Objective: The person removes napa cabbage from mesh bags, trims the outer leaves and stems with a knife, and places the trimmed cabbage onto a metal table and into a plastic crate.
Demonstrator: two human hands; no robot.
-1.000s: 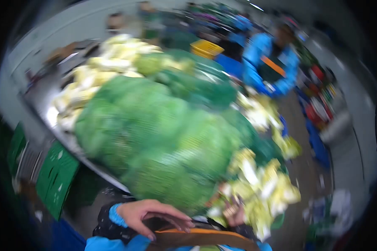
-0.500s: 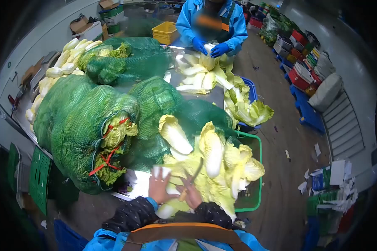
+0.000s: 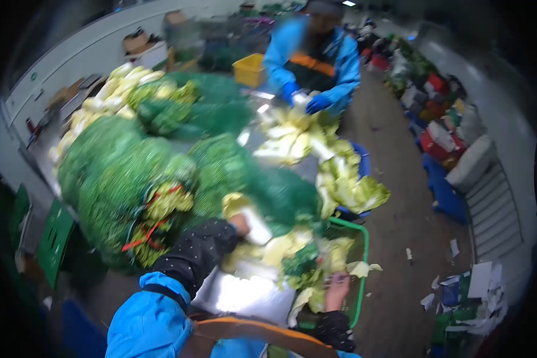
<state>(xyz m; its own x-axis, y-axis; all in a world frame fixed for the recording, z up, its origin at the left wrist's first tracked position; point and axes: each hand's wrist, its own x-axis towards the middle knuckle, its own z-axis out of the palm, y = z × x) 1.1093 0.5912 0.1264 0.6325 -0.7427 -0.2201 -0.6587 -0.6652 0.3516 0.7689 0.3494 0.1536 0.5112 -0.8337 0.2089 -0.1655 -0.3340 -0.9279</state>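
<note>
My left hand (image 3: 240, 225) is at the left edge of a pale Chinese cabbage leaf (image 3: 256, 228), its fingers blurred and partly hidden. The leaf leans against a green net bag (image 3: 221, 170) of cabbages. Over on the right, my right hand (image 3: 337, 289) reaches down among loose leaves at the green crate (image 3: 359, 286), smeared by motion; I cannot tell whether it holds anything. Between my hands lies a heap of torn cabbage leaves (image 3: 274, 250) with a darker green piece (image 3: 301, 261). Bare metal tabletop (image 3: 244, 292) shows in front of me.
Across the table a person (image 3: 313, 65) in blue gloves handles a cabbage (image 3: 300, 116). A blue tub (image 3: 364, 158) heaped with leaves stands at the table's right side. A large tied net bag (image 3: 119, 185) fills the left. A yellow crate (image 3: 249, 70) is at the back.
My hands have moved apart, the left forward to the leaf and the right to the crate. The heap before me has shifted toward the crate, baring metal. The knife seen earlier no longer shows.
</note>
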